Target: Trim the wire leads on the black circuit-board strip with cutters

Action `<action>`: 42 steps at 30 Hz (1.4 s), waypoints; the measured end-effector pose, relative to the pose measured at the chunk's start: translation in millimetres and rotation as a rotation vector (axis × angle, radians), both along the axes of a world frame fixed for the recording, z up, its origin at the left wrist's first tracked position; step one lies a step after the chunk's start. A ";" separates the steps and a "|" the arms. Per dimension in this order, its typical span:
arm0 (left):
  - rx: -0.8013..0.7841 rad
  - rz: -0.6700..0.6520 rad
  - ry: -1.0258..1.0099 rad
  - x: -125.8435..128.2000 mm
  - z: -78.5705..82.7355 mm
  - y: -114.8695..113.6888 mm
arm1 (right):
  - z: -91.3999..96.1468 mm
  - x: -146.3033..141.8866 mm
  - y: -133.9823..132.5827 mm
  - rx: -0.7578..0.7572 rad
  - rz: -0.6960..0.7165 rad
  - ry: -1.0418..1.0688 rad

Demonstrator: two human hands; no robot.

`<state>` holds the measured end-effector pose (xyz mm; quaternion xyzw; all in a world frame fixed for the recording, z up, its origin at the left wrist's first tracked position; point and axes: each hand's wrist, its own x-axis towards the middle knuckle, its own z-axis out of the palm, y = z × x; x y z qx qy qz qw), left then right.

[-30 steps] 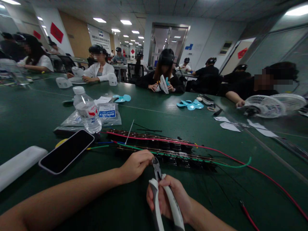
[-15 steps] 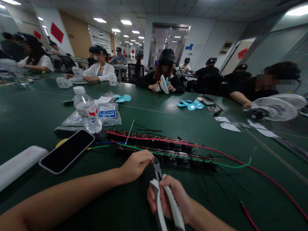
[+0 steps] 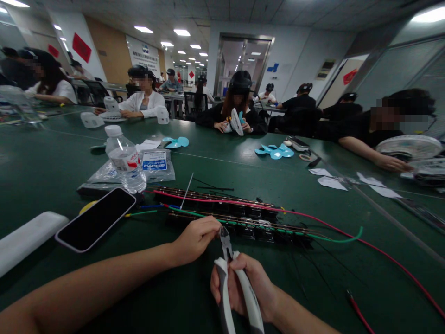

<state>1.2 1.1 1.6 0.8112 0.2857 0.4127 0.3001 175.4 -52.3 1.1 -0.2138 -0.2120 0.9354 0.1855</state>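
My right hand is wrapped round the white and grey handles of a pair of cutting pliers, whose jaws point away from me. Close beside the jaw tips, my left hand is closed in a pinch. What its fingers hold, if anything, is hidden. Just beyond both hands lie two long black strips strung with thin copper-coloured lines. A green wire runs along the nearer strip and a red wire along the farther one. A pale thin cable tie sticks up near their left end.
At left are a phone, a white bar-shaped object and a water bottle by plastic bags. Black offcuts and a red wire end lie at right. Blue fan blades and co-workers are across the table.
The plier handles have shifted slightly left and a little farther apart; my left hand stays put. At far right, a co-worker's arm and white fan parts have moved right.
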 end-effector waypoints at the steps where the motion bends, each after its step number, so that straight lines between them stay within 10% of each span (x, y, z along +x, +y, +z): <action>1: 0.000 0.000 -0.002 0.1 -0.3 0.1 | 0.5 0.0 0.1 -0.003 0.005 0.005; 42: -0.016 -0.008 -0.012 1.4 5.1 -0.7 | 7.3 1.8 5.6 -0.012 0.058 0.055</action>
